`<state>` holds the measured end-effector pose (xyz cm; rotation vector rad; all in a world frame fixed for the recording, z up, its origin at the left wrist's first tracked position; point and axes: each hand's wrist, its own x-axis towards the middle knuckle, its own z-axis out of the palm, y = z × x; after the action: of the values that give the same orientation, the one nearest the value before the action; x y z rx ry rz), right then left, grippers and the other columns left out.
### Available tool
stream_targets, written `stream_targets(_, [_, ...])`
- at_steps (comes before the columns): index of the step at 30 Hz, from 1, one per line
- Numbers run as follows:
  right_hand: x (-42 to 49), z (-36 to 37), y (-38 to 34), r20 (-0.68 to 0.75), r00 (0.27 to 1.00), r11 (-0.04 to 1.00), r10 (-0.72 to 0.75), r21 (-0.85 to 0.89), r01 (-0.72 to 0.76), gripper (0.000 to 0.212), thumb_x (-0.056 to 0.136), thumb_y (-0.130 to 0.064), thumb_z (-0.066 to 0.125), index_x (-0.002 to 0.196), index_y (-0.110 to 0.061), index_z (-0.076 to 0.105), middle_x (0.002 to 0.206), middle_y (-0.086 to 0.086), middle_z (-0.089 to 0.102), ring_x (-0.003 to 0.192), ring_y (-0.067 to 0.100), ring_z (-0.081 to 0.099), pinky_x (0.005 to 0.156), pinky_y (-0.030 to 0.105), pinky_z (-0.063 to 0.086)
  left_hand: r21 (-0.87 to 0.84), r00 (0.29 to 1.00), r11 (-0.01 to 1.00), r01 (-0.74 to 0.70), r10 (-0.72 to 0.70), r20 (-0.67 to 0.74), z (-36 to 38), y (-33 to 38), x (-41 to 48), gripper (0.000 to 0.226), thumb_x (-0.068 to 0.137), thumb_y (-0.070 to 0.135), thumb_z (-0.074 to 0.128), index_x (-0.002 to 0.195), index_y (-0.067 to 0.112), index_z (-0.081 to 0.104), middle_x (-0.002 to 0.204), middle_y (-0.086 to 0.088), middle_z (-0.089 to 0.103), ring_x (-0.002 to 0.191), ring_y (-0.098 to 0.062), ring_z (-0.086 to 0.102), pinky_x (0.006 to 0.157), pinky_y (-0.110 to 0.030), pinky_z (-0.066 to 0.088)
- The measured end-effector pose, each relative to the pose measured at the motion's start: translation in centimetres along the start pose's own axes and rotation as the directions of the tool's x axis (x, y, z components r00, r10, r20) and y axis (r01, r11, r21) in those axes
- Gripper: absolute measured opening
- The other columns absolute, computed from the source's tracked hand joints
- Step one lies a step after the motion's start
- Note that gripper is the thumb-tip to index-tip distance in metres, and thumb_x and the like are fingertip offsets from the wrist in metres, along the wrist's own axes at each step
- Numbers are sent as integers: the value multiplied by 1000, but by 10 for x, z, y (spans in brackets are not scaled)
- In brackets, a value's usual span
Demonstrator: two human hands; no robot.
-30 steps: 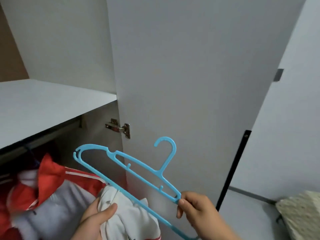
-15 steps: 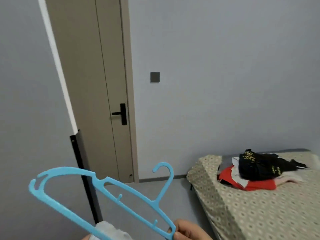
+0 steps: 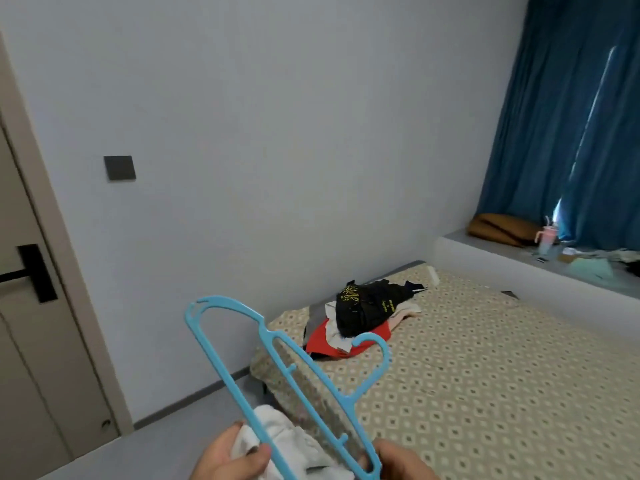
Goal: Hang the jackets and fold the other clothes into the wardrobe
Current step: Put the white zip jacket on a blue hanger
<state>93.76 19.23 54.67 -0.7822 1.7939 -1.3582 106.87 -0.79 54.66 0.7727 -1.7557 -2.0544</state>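
Observation:
A light blue plastic hanger (image 3: pixel 277 362) rises from the bottom middle of the head view, its hook pointing right. My right hand (image 3: pixel 398 462) pinches its lower end at the bottom edge. My left hand (image 3: pixel 230 460) grips a bunched white garment (image 3: pixel 291 441) just left of the hanger. On the patterned bed (image 3: pixel 485 393) lies a pile of clothes (image 3: pixel 363 323): a black piece with yellow print on top, red, white and grey ones beneath. The wardrobe is out of view.
A beige door (image 3: pixel 34 341) with a black handle stands at the left, a dark wall switch (image 3: pixel 119 167) beside it. Blue curtains (image 3: pixel 568 116) hang at the right over a ledge (image 3: pixel 519 261) holding a brown cushion and a pink cup. Grey floor lies between door and bed.
My view has swung right, from the wardrobe interior past the door to the bed. The hanger and white garment stayed in my hands throughout and now stand more upright.

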Motion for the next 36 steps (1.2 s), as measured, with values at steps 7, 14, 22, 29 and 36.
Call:
stream_targets(7, [-7, -45, 2, -157, 985, 940, 77, 342, -19, 17, 96, -9, 53, 110, -1, 56, 91, 23, 71, 41, 20, 47, 42, 23, 36, -100, 982, 995, 3, 16, 186, 50, -1, 68, 18, 81, -17, 60, 90, -6, 71, 86, -24, 73, 78, -31, 71, 62, -26, 57])
stream_targets(14, [25, -34, -1, -664, 746, 971, 46, 204, 121, 29, 98, 4, 44, 107, -17, 62, 86, 7, 71, 47, 18, 49, 39, 27, 39, -202, 976, 979, -26, 69, 209, 78, 4, 98, 22, 88, -11, 59, 96, 5, 72, 92, -20, 74, 85, -30, 71, 73, -36, 56])
stream_targets(22, [54, 3, -9, -593, 805, 997, -18, 54, 62, 21, 80, -40, 56, 99, -35, 61, 100, -7, 71, 92, 9, 66, 88, 42, 55, -271, 851, 962, 17, 128, 509, 90, 15, 97, 34, 69, 2, 74, 102, 10, 74, 103, -27, 70, 89, -33, 70, 72, -38, 58])
stream_targets(29, [46, -2, -8, -621, 784, 987, 2, 129, 99, 28, 76, -30, 69, 101, -21, 62, 93, 1, 73, 81, 10, 67, 69, 31, 52, -295, 646, 913, 280, 48, 762, 76, 20, 104, 61, 62, 6, 65, 122, -1, 64, 122, -41, 56, 109, -52, 58, 101, -57, 43])
stream_targets(36, [36, -20, -1, -645, 764, 985, 8, 139, 107, 20, 91, 4, 59, 102, -12, 63, 84, 4, 73, 76, 12, 66, 67, 27, 50, -44, 660, 996, 71, -14, 751, 74, 27, 110, 53, 71, 4, 63, 121, 19, 69, 119, -16, 69, 108, -32, 67, 90, -41, 55])
